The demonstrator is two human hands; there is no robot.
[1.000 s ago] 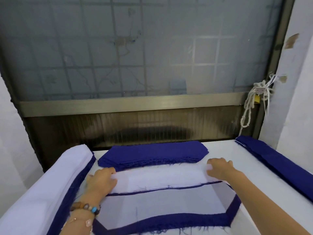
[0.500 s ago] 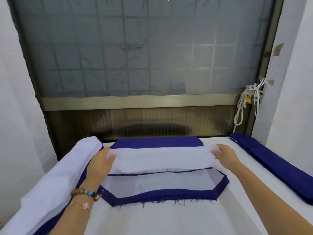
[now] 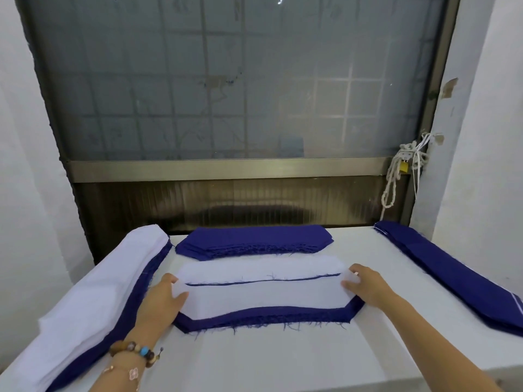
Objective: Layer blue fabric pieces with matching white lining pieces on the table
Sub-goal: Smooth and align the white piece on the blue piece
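Head: hands [image 3: 161, 299] [image 3: 368, 287] on lining [image 3: 263, 295] (blue piece [image 3: 263, 314] beneath)

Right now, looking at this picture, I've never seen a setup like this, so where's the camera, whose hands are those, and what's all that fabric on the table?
There is no machine here. A person works with bare hands, and the single picture comes from a camera worn on their head, looking forward and down. The left hand, with bracelets at the wrist, and the right hand each pinch an end of a white lining piece. It lies on a layered blue and white stack, whose blue border shows along the near edge. The table also holds a stack of blue pieces at the far side, a white pile on the left and long blue pieces on the right. Behind is a frosted window.
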